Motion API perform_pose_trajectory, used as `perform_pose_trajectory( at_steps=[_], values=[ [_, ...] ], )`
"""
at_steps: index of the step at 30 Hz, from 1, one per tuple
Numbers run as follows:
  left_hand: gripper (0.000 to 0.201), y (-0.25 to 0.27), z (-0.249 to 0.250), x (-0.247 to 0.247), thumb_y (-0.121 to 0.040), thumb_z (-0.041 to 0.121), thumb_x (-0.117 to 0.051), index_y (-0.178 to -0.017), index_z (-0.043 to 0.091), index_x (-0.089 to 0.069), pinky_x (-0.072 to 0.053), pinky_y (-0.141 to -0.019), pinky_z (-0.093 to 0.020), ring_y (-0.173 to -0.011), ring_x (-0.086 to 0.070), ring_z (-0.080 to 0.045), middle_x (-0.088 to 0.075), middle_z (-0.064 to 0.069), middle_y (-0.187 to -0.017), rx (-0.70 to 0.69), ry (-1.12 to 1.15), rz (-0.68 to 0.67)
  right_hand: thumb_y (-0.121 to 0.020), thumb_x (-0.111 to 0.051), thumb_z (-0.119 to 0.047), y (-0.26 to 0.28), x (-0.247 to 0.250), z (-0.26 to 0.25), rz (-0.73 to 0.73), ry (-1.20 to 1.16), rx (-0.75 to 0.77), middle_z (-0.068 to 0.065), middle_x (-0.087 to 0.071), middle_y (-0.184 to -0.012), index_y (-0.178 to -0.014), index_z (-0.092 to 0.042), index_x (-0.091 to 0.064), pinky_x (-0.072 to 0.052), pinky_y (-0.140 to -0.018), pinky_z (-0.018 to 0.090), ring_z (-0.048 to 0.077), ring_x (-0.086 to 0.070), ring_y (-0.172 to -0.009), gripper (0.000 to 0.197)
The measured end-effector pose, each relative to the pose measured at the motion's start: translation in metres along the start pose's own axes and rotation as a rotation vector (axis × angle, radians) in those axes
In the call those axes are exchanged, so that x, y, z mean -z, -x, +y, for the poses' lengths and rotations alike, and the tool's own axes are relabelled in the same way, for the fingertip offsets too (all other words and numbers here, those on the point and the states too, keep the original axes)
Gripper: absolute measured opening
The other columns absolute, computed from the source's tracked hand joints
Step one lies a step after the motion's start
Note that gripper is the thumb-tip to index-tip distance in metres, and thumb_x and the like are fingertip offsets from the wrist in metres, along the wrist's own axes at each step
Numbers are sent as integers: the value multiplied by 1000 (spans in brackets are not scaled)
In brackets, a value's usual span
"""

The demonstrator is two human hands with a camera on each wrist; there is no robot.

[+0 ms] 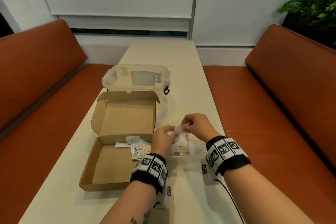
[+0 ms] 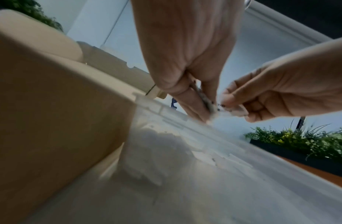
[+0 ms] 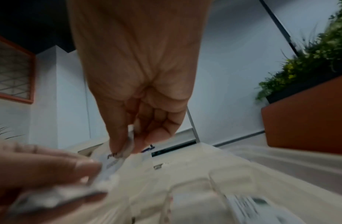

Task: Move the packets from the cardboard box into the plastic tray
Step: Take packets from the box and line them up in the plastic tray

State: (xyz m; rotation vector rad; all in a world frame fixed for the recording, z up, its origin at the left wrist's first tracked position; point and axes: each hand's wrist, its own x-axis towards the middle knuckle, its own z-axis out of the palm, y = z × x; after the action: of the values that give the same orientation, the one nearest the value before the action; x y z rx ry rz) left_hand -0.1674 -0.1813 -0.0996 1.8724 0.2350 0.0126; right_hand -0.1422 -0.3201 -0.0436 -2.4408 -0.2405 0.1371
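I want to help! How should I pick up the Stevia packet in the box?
Pinch the Stevia packet by its near short edge, reaching straight down from above: it lies flat and thin on the cardboard box floor, overlapping other packets.

Open cardboard box (image 1: 109, 160) holding white packets (image 1: 135, 148), clear plastic tray (image 1: 215, 127) beside

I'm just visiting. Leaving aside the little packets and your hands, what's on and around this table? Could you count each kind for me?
Open brown cardboard box: 1
Clear plastic tray: 1
Lidded translucent plastic tub: 1
Orange padded benches: 2
Total: 5
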Motion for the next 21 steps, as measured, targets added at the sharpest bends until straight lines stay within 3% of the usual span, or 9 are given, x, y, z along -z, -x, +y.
perform_pose_trajectory(
  at_steps=[2,4,7,9,11,12,15,21],
  values=[
    [23,1,-4,4,-87,20,-67,-108,12,-69,-48,-94,-30,-102,-58,-14,-67,-4,-109,0,42,123,-80,-67,-8,4,-6,8,29,-57,-70,-8,-57,-64,-75,-14,-66,-35,-53,11,6,-52,-63,8],
    [23,4,-6,6,-90,21,-62,-111,14,-68,-40,-89,-20,-102,-52,-8,-66,-2,-114,19,86,208,-79,-70,-10,8,-17,16,13,-76,-126,-5,-61,-66,-71,-14,-66,-38,-56,12,10,-56,-66,10],
    [24,6,-9,7,-92,20,-60,-115,14,-66,-36,-88,-18,-104,-50,-7,-64,-1,-118,37,127,245,-78,-75,-18,10,-33,23,-9,-38,-170,-1,-68,-78,-75,-14,-73,-40,-61,14,9,-57,-74,6],
    [26,7,-10,8,-92,20,-60,-116,14,-66,-36,-89,-18,-108,-52,-9,-64,-2,-120,37,118,245,-75,-77,-22,8,-42,26,26,14,-198,2,-70,-87,-77,-15,-76,-46,-77,22,14,-57,-89,8],
    [26,7,-13,8,-92,19,-60,-117,14,-66,-36,-89,-17,-113,-54,-14,-64,-3,-121,41,97,247,-73,-79,-27,7,-48,28,75,44,-237,4,-66,-96,-77,-17,-77,-44,-93,31,20,-49,-106,11],
    [26,7,-15,8,-91,19,-60,-116,14,-66,-36,-89,-17,-115,-54,-15,-64,-4,-121,42,84,244,-72,-79,-29,6,-51,29,91,56,-258,4,-64,-100,-77,-18,-77,-41,-95,30,21,-44,-110,12],
    [26,8,-16,7,-91,18,-61,-116,13,-66,-37,-91,-17,-117,-54,-16,-64,-5,-122,41,72,228,-72,-78,-35,7,-57,30,85,128,-292,3,-57,-105,-78,-22,-76,-37,-93,29,21,-36,-113,14],
    [26,8,-15,7,-91,19,-61,-116,14,-66,-38,-94,-19,-119,-54,-18,-64,-5,-121,43,66,213,-76,-75,-30,10,-62,28,47,298,-200,1,-53,-105,-84,-21,-68,-43,-87,29,21,-39,-111,14]
  ],
)
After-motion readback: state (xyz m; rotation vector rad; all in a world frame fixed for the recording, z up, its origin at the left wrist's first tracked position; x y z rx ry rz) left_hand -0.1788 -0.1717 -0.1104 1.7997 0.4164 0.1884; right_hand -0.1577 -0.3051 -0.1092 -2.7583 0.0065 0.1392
